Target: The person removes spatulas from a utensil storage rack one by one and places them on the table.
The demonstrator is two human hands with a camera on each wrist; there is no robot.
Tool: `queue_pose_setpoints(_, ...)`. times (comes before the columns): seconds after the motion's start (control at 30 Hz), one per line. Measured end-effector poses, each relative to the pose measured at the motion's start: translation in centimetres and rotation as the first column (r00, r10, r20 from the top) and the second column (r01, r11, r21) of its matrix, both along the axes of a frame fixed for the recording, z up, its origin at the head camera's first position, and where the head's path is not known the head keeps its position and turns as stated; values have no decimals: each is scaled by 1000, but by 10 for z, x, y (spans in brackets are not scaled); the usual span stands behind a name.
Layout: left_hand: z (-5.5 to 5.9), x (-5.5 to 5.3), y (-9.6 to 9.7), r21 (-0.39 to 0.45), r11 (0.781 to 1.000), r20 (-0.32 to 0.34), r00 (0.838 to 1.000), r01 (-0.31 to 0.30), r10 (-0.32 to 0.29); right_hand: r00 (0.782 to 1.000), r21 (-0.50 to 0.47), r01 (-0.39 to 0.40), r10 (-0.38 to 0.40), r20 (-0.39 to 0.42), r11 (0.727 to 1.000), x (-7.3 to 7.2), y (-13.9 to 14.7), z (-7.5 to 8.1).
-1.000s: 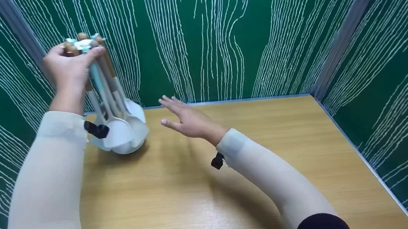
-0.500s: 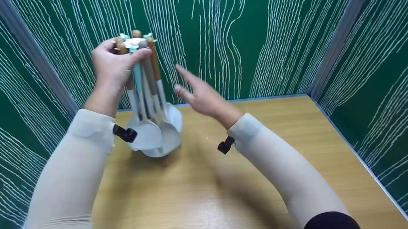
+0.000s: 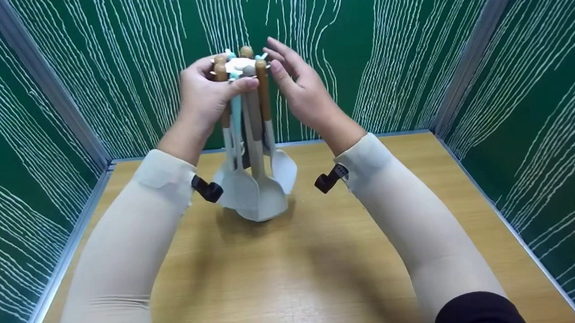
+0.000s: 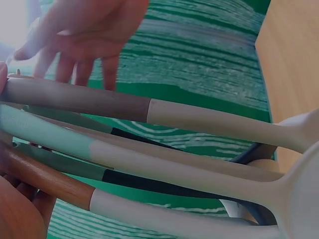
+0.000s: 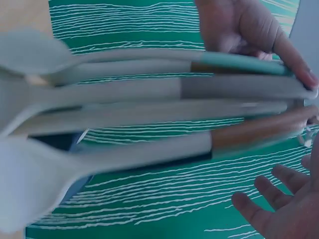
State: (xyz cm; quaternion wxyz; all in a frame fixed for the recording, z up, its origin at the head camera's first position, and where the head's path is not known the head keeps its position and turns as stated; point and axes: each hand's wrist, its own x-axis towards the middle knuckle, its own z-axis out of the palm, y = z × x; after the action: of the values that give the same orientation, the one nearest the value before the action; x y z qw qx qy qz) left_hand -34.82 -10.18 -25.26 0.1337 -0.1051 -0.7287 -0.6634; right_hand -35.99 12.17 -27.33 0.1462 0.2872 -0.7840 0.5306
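A: What do we have under our hands?

B: Our left hand (image 3: 208,93) grips the top of a utensil rack (image 3: 249,133). The fingers are curled round the upper ends of the hanging handles, and the thumb lies across the grey handle (image 3: 251,108) at the front. So that grip is clenched on the rack.

A: And our right hand (image 3: 302,91)?

B: It is released: fingers straight and slightly spread, palm turned toward the rack, just beside the brown handle (image 3: 263,89) on that side. From the head view we cannot tell whether the fingertips touch the white top piece (image 3: 239,64). In the left wrist view the same hand (image 4: 82,35) hangs above the handles (image 4: 75,97) with a gap showing under most of the fingers.

A: Where does the rack stand?

B: Upright near the middle of the wooden worktop (image 3: 301,273), toward the back wall, between our two forearms. Its base is hidden behind the pale utensil heads (image 3: 256,189), which hang down to just above the worktop.

A: What do the wrist views add?

B: Close looks at the handles, with brown, grey and pale blue-green ends joining cream shafts (image 5: 124,117). The right wrist view also shows our left hand (image 5: 249,30) wrapped over the handle tops.

A: Anything round about?

B: Green walls (image 3: 411,44) with white wavy lines enclose the worktop on three sides.
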Motion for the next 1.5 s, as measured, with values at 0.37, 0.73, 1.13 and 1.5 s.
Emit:
queue_pose_setpoints(0.37,-7,-7,16,11,992,-5,992,122,-122,999,-14,-34,34,-20,999,2,7,-1)
queue_pose_setpoints(0.73,-21,-19,16,32,969,-9,970,243,-243,992,-37,-54,50,-113,998,0,17,-13)
queue_pose_setpoints(1.13,-23,-26,14,21,934,1,934,357,-357,985,-30,-32,27,-170,999,-3,19,-21)
queue_pose_setpoints(1.5,-22,-21,5,-145,947,0,957,288,-291,989,-22,27,-30,-147,999,-6,16,-24)
